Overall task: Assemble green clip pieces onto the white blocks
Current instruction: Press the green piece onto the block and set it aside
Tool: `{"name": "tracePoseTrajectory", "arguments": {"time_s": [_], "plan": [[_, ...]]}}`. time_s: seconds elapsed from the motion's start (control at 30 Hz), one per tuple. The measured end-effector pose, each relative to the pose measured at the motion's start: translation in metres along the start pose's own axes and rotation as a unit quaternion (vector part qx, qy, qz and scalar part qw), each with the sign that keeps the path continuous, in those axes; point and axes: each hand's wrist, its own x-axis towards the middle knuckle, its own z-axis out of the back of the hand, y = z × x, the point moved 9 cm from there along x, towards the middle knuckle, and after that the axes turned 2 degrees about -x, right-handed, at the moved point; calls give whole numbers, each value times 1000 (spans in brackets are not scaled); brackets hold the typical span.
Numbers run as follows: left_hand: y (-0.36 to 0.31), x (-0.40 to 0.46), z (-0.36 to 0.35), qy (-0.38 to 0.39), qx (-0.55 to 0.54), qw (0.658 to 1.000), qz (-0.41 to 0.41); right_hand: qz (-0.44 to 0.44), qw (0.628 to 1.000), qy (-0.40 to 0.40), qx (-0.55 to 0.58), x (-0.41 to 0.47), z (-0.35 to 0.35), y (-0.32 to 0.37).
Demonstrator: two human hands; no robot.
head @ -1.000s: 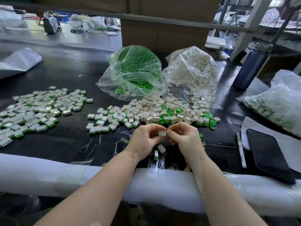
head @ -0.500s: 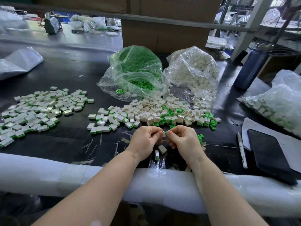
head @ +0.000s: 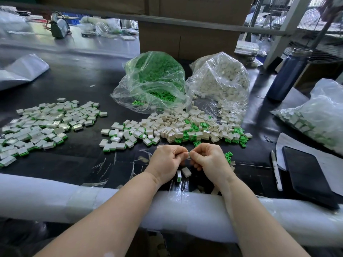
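Two bare hands meet low over a black table (head: 78,156), wrists resting on a white padded edge (head: 92,203). The left hand (head: 168,161) and right hand (head: 209,160) have their fingers curled tight, pinching one small white block (head: 188,155) between them. Any green clip on it is hidden by the fingers. To seat a clip well, likely keep the block square and press evenly until flush. Just beyond lies a loose pile of white blocks and green clips (head: 185,128). Finished pieces (head: 42,127) spread out to the left. Bags of clips (head: 154,80) and blocks (head: 220,80) sit behind.
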Motion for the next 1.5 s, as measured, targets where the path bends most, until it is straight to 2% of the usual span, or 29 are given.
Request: {"name": "tracePoseTrajectory", "arguments": {"time_s": [0.37, 0.63, 0.8, 0.9, 1.1, 1.5], "plan": [[-5, 1, 9, -65, -16, 998, -15, 46, 991, -69, 102, -1, 10, 2], [-1, 1, 10, -60, -81, 994, 29, 81, 992, -30, 88, -2, 4, 9], [-5, 1, 14, -68, -88, 994, 16, 71, 991, -7, 111, -2, 0, 7], [-10, 1, 13, -55, -111, 992, -9, 38, 990, 4, 138, 0, -4, 2], [-14, 0, 4, -8, -134, 991, -24, 42, 995, 61, 68, 1, -15, 3], [-16, 1, -7, 41, -64, 996, -55, 53, 991, 40, 112, -1, -10, 6]]}}
